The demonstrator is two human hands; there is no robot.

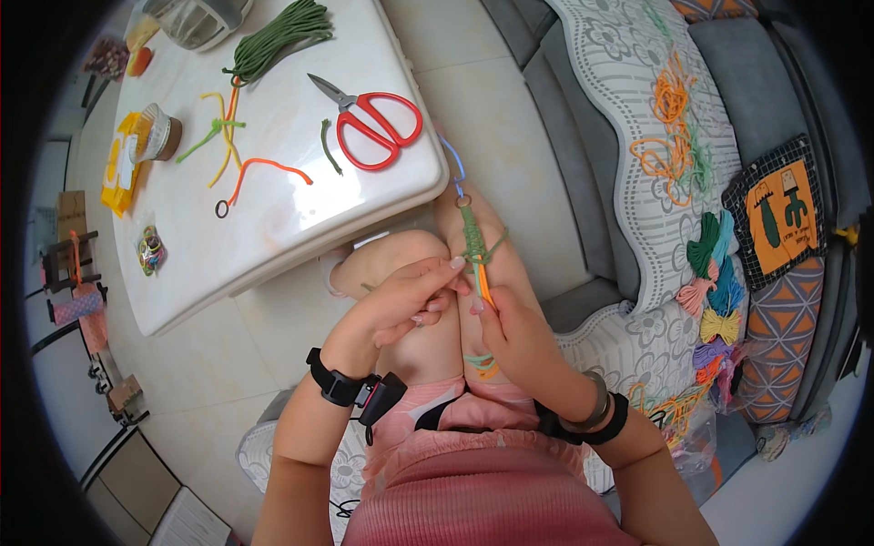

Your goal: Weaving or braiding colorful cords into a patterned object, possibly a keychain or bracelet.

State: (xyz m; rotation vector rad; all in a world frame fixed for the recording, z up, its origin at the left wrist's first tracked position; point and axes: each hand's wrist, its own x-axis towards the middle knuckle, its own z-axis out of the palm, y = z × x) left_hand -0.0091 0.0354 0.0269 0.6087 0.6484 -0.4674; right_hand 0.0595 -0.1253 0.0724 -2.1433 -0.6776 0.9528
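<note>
A knotted green cord braid (pixel 471 228) runs over my lap from a small ring (pixel 463 201), which a blue cord (pixel 453 158) ties toward the table corner. My left hand (pixel 413 297) pinches green cord at the braid's lower end, its other fingers curled. Just below the knots, my right hand (pixel 512 331) grips the orange core cords (pixel 485 283), with a pale green strand beside them. A loose green end (pixel 500 242) sticks out to the braid's right. Looped mint and orange cord ends (pixel 483 364) rest on my thighs below the hands.
On the white table (pixel 273 225) lie red-handled scissors (pixel 379 130), a green cord bundle (pixel 280 37), short cord pieces (pixel 225 136), a ring with orange cord (pixel 222 208) and a plastic cup (pixel 164 133). Colored cord skeins (pixel 717 286) and tangled orange cord (pixel 672 130) lie on the sofa at right.
</note>
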